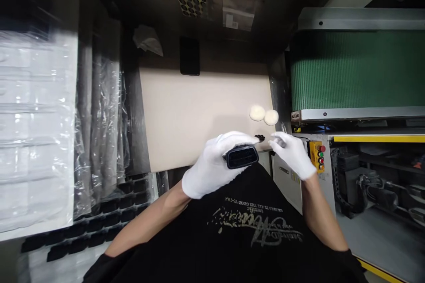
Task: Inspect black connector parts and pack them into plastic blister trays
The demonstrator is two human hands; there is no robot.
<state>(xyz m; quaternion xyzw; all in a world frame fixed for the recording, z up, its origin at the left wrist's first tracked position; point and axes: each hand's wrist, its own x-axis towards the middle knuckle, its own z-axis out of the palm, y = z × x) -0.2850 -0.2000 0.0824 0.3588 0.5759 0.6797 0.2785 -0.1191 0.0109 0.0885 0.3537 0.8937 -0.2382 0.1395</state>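
Note:
My left hand (215,163), in a white glove, is wrapped around a black hollow part (243,157) with a rounded rectangular opening that faces up toward me. Just beyond its fingertips, at the front edge of the work surface, is a small cluster of black pieces (260,138), too small to name. To the right of that cluster my right hand (292,152), also gloved in white, has its fingers bent loosely with a gap between thumb and forefinger. Nothing shows between them. Two round cream-white pads (264,115) lie side by side above the right hand.
A beige board (199,106) covers the work surface, with a black phone-like slab (189,56) at its back. Plastic-wrapped stacks (99,97) stand left, above rows of black parts (109,219). At right are a green conveyor belt (358,70) and a yellow button box (316,157).

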